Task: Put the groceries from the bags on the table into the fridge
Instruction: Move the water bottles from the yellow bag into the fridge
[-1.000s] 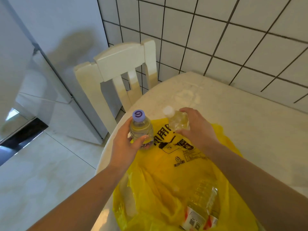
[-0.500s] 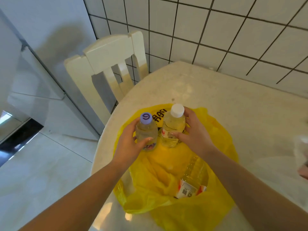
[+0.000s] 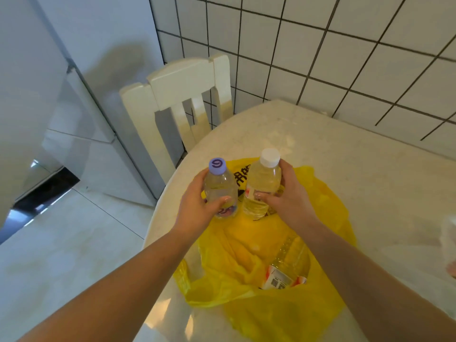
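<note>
The left hand (image 3: 197,206) has its grip wrapped around a clear bottle with a purple cap (image 3: 220,191), thumb across the front near the label and fingers curled behind. The right hand (image 3: 288,196) clasps a clear bottle with a white cap (image 3: 262,186) the same way, thumb pressed on its red-and-white label. Both bottles stand upright, just beside each other, over the far edge of the yellow plastic bag (image 3: 246,255) that lies on the pale surface (image 3: 357,169). A third bottle (image 3: 287,265) lies inside the bag's opening. The fridge (image 3: 81,90) stands at the left, behind a white chair (image 3: 182,95)
</note>
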`<state>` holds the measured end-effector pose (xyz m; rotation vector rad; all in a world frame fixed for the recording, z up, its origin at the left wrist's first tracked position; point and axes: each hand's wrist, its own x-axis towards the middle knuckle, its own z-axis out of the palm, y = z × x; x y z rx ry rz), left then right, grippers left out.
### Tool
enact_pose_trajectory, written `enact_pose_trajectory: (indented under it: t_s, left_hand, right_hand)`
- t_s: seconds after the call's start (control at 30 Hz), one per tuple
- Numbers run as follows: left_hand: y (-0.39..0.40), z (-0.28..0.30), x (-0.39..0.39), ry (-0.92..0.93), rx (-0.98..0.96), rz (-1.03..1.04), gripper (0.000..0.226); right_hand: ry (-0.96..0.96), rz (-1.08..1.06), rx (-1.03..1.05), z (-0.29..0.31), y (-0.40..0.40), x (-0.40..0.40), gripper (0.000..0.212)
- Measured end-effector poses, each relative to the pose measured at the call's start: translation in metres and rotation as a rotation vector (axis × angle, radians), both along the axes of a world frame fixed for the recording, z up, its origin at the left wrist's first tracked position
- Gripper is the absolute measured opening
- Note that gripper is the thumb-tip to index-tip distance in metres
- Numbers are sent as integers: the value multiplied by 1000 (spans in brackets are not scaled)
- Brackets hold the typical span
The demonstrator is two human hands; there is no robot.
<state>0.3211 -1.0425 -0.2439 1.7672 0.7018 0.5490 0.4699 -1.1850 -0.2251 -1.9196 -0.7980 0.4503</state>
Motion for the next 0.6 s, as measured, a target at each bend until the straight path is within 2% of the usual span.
enact_pose_trajectory:
  t_s: [0.3,0.6]
  left_hand:
    - [14,58,-87,-146,41,238,57]
    - [26,45,-250,-69,-18,491,65]
  right_hand:
    - [-72,283,86,70,51,-57,80]
    - [-111,548,73,77,105,-197,80]
